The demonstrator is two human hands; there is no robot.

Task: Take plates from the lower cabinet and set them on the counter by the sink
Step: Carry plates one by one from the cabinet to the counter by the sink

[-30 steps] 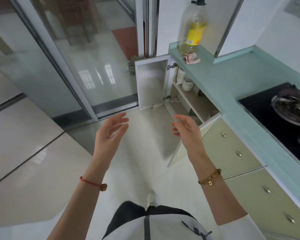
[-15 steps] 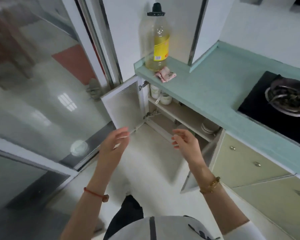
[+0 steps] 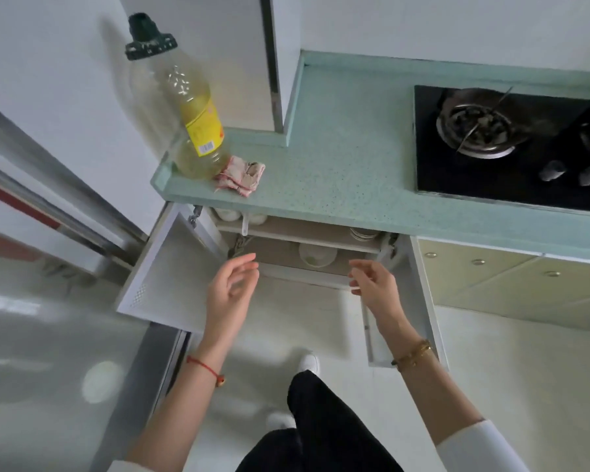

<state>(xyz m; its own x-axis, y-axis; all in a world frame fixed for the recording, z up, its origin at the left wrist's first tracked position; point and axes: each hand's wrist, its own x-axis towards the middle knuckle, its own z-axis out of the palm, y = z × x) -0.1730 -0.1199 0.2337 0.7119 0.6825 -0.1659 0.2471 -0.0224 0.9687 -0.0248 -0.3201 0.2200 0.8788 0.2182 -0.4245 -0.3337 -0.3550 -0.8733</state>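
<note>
Nearest the camera, the left hand and right hand reach toward the lower cabinet. Each grip is slack, fingers loosely spread, holding nothing. Whether the right fingertips touch the cabinet's bottom edge I cannot tell.

The left door and right door stand swung open, so access looks done, but the lifting seems not yet begun. No plate is in hand and none lies on the tabletop.

Inside, a pale bowl sits on the lower shelf. What look like stacked plates rest at the upper shelf's right end, and cups stand at its left end. All are largely hidden under the tabletop's lip, so their number is unclear.

Further back stand an oil bottle, a crumpled cloth and a gas hob. The sink is out of view.
</note>
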